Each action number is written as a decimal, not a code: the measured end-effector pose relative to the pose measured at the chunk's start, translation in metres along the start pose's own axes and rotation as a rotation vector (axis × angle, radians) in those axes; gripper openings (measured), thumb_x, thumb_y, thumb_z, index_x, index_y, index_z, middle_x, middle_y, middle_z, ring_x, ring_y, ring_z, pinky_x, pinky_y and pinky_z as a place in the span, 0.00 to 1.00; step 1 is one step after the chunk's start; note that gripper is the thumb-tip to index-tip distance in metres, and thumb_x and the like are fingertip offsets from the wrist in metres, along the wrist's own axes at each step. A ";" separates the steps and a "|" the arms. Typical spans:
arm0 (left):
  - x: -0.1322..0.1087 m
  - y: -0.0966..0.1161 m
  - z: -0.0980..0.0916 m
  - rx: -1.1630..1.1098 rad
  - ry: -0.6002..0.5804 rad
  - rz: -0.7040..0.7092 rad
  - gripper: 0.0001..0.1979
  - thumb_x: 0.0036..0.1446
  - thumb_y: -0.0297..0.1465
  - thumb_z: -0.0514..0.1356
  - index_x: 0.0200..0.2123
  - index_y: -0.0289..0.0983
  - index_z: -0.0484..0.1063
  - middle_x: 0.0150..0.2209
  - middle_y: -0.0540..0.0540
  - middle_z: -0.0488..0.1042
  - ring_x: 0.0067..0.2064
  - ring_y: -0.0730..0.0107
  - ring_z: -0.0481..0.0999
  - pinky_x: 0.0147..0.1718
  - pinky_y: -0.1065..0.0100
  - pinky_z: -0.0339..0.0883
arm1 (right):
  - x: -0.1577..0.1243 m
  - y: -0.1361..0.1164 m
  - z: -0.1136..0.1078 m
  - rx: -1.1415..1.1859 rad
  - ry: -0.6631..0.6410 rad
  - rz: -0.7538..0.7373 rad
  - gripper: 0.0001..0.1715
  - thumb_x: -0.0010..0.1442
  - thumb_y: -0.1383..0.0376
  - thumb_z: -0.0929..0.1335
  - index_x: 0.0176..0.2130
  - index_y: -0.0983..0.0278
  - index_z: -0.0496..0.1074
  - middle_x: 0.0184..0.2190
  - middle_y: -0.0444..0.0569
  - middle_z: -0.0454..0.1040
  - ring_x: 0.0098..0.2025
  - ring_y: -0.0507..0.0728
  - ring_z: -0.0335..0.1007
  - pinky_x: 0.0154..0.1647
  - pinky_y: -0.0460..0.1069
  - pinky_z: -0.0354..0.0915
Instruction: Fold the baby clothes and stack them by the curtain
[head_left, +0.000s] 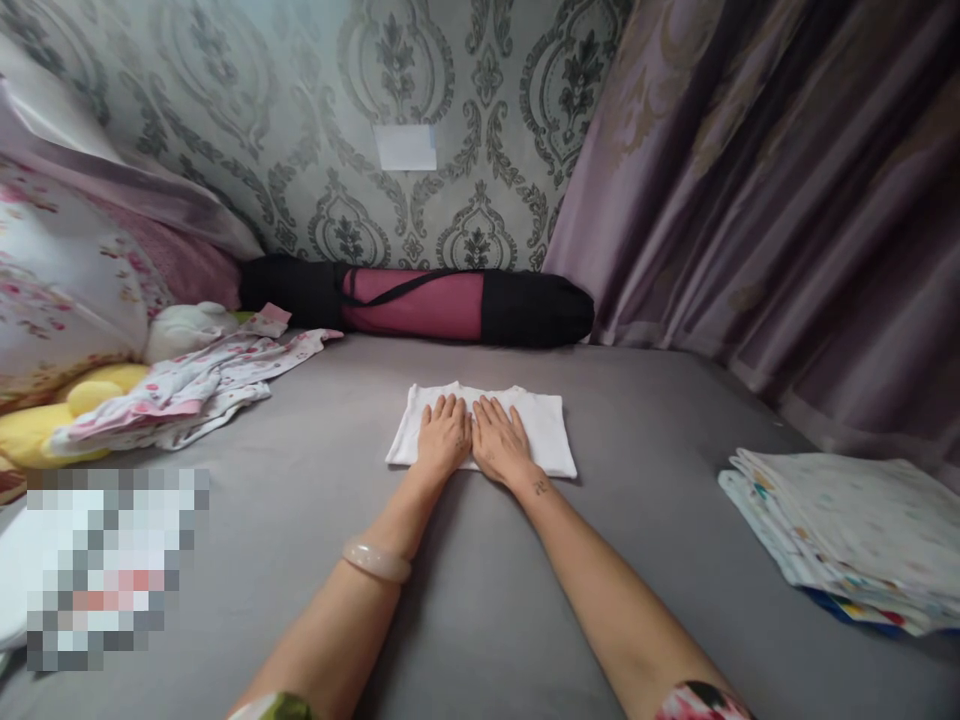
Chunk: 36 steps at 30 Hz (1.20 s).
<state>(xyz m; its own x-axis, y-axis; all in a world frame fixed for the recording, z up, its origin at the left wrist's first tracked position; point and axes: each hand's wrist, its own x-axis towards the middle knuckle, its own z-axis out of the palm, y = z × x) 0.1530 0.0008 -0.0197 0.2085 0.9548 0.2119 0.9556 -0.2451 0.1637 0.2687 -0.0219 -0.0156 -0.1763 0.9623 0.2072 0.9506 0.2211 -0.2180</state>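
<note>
A small white folded garment (546,430) lies flat on the grey bed sheet (480,600) in the middle of the view. My left hand (444,436) rests palm down on its centre, fingers stretched out and flat. Beside it and touching, my right hand (499,441) also lies flat on the cloth with fingers extended. Neither hand grips anything. A pale bangle (376,560) circles my left forearm.
A stack of folded patterned cloths (847,535) sits at the right. Loose floral clothes (191,390) and a yellow soft toy (45,425) lie at the left by floral pillows (67,270). A rolled pink mat in a black bag (420,300) lies along the wallpapered wall. Purple curtains (787,180) hang at right.
</note>
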 end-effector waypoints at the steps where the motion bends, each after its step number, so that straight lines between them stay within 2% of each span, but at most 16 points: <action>1: 0.000 0.000 0.000 0.003 0.004 0.001 0.24 0.67 0.34 0.42 0.61 0.33 0.60 0.64 0.38 0.60 0.65 0.54 0.56 0.62 0.51 0.50 | 0.000 0.000 0.000 -0.002 -0.001 -0.001 0.30 0.69 0.62 0.50 0.65 0.68 0.56 0.67 0.51 0.53 0.68 0.58 0.43 0.67 0.58 0.37; 5: 0.000 0.002 -0.004 0.017 0.027 0.008 0.23 0.67 0.33 0.42 0.61 0.33 0.61 0.63 0.38 0.61 0.65 0.54 0.57 0.61 0.51 0.51 | 0.000 0.001 -0.005 -0.008 -0.002 -0.012 0.30 0.68 0.62 0.51 0.65 0.68 0.57 0.67 0.52 0.54 0.68 0.58 0.44 0.67 0.58 0.38; 10: 0.001 0.004 -0.009 0.040 0.154 0.076 0.25 0.67 0.35 0.41 0.62 0.33 0.59 0.65 0.39 0.59 0.67 0.56 0.52 0.64 0.50 0.43 | 0.000 0.008 -0.013 -0.051 0.081 0.037 0.30 0.68 0.62 0.52 0.64 0.70 0.57 0.67 0.55 0.53 0.69 0.60 0.42 0.67 0.59 0.32; 17: 0.002 -0.002 0.000 0.050 -0.026 0.013 0.27 0.67 0.41 0.41 0.63 0.35 0.59 0.65 0.37 0.58 0.66 0.51 0.55 0.62 0.47 0.48 | -0.003 0.017 -0.008 -0.050 0.008 0.109 0.31 0.68 0.59 0.52 0.65 0.68 0.55 0.67 0.54 0.52 0.68 0.61 0.43 0.66 0.59 0.35; 27: 0.005 -0.004 -0.004 0.039 -0.047 0.028 0.27 0.67 0.41 0.42 0.62 0.34 0.59 0.65 0.37 0.58 0.66 0.50 0.55 0.62 0.47 0.49 | -0.002 0.018 -0.014 -0.017 -0.008 0.107 0.31 0.68 0.59 0.52 0.65 0.68 0.55 0.67 0.54 0.52 0.68 0.60 0.42 0.66 0.59 0.36; 30: 0.006 -0.007 -0.007 0.068 0.026 0.033 0.26 0.67 0.40 0.42 0.61 0.34 0.60 0.64 0.36 0.60 0.65 0.54 0.56 0.62 0.50 0.49 | -0.001 0.020 -0.017 -0.032 0.035 0.169 0.32 0.67 0.62 0.53 0.66 0.72 0.53 0.67 0.57 0.50 0.69 0.61 0.40 0.67 0.59 0.33; 33: 0.007 -0.013 -0.009 0.098 0.101 -0.002 0.26 0.67 0.40 0.41 0.62 0.34 0.60 0.64 0.36 0.59 0.67 0.55 0.53 0.64 0.51 0.44 | -0.001 0.024 -0.016 -0.072 0.085 0.248 0.33 0.67 0.62 0.54 0.66 0.77 0.51 0.68 0.60 0.49 0.69 0.62 0.38 0.67 0.60 0.31; 36: 0.007 -0.018 -0.007 0.087 0.022 -0.053 0.28 0.67 0.41 0.41 0.61 0.31 0.60 0.64 0.35 0.58 0.67 0.52 0.53 0.63 0.49 0.45 | -0.002 0.028 -0.011 -0.073 0.045 0.288 0.34 0.67 0.60 0.53 0.65 0.78 0.52 0.67 0.61 0.49 0.69 0.63 0.40 0.66 0.59 0.35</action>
<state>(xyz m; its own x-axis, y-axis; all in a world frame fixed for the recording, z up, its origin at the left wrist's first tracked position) 0.1363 0.0107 -0.0144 0.1534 0.9619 0.2261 0.9799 -0.1776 0.0909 0.2982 -0.0194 -0.0112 0.1134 0.9754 0.1892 0.9759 -0.0736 -0.2055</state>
